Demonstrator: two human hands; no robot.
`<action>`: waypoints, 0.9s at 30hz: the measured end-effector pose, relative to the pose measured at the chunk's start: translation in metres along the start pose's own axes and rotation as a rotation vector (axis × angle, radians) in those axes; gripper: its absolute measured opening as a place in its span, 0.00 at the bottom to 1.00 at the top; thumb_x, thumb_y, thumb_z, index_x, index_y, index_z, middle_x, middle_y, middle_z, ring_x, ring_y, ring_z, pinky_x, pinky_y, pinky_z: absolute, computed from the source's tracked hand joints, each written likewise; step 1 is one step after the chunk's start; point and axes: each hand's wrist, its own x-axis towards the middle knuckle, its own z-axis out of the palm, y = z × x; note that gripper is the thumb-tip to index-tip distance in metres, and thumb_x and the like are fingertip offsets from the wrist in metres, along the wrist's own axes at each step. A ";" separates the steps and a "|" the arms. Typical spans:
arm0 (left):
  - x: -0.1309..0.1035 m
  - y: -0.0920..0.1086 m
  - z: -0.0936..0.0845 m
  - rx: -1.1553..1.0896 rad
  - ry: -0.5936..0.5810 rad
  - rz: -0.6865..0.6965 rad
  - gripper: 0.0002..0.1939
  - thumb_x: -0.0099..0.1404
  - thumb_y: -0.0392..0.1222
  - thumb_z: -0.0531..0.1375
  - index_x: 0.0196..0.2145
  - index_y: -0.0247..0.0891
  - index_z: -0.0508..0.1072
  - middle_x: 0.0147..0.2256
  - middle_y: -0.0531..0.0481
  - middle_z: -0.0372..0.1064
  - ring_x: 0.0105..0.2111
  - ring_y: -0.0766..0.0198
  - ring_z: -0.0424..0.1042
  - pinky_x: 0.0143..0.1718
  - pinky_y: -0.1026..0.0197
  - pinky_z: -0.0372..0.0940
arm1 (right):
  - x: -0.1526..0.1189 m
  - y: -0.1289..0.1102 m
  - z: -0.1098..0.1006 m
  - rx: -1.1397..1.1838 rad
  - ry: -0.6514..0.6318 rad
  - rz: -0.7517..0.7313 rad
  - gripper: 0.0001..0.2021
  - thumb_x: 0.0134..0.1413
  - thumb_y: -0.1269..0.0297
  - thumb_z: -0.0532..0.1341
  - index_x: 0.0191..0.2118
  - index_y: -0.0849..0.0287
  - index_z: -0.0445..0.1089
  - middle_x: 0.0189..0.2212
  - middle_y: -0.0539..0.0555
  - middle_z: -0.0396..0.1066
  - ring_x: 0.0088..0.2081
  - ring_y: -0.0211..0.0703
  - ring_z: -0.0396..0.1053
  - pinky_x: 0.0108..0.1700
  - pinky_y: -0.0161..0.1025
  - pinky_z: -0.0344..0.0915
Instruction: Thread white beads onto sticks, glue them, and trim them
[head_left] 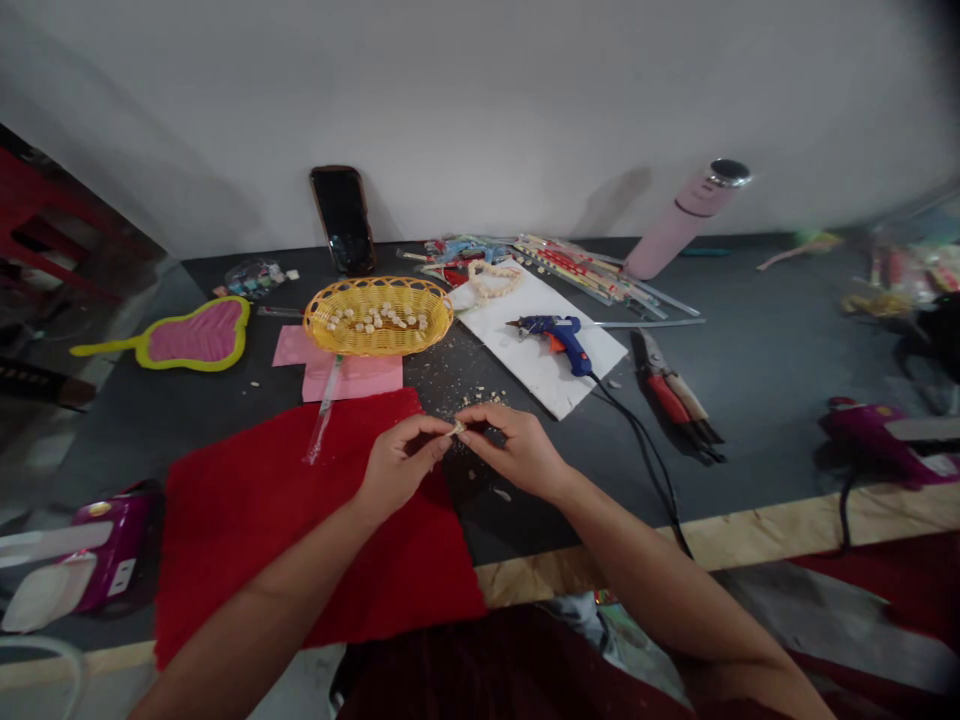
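Dark grey tabletop (772,345). Carries: red felt-like cloth (247,500), overhanging the front edge; pink paper (375,378); white sheet (495,335); pruning shears (667,395); pink flask (671,235); yellow-rimmed hand fan (195,338); smartphone (345,220), propped upright.

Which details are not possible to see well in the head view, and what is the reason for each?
All in the head view:
Small pale piece: exact shape; tiny, partly covered by left hand and right hand.
Pink cards: upper part; hidden by yellow basket.
Left purple device: left end; cut off by left edge.
Right purple device: full outline; blurred, cut off by right edge.
Pink bottle: marking; too small.
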 end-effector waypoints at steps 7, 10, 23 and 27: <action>-0.001 0.001 0.001 -0.015 0.003 -0.010 0.07 0.55 0.39 0.63 0.34 0.38 0.76 0.23 0.52 0.68 0.19 0.71 0.62 0.20 0.68 0.58 | -0.001 0.005 0.000 -0.049 -0.003 -0.038 0.08 0.57 0.63 0.58 0.42 0.55 0.70 0.37 0.52 0.74 0.38 0.38 0.72 0.43 0.38 0.68; -0.002 0.001 0.001 0.009 -0.006 0.010 0.07 0.56 0.39 0.63 0.34 0.38 0.76 0.25 0.51 0.69 0.20 0.71 0.62 0.21 0.67 0.58 | 0.000 0.005 0.001 -0.084 -0.009 -0.073 0.08 0.57 0.64 0.58 0.42 0.55 0.70 0.37 0.53 0.75 0.38 0.39 0.72 0.43 0.38 0.69; -0.002 0.003 0.000 0.060 -0.031 0.021 0.08 0.59 0.42 0.60 0.36 0.38 0.74 0.24 0.53 0.66 0.18 0.72 0.61 0.19 0.68 0.57 | -0.001 0.004 0.001 -0.069 0.002 -0.104 0.07 0.58 0.64 0.58 0.41 0.57 0.70 0.35 0.52 0.74 0.37 0.38 0.72 0.42 0.35 0.68; -0.003 0.003 0.000 0.070 -0.035 0.017 0.08 0.59 0.42 0.60 0.36 0.38 0.74 0.23 0.53 0.66 0.18 0.72 0.60 0.19 0.68 0.56 | -0.001 0.005 0.002 -0.078 0.005 -0.102 0.07 0.58 0.63 0.58 0.40 0.57 0.70 0.35 0.52 0.74 0.37 0.38 0.72 0.41 0.35 0.68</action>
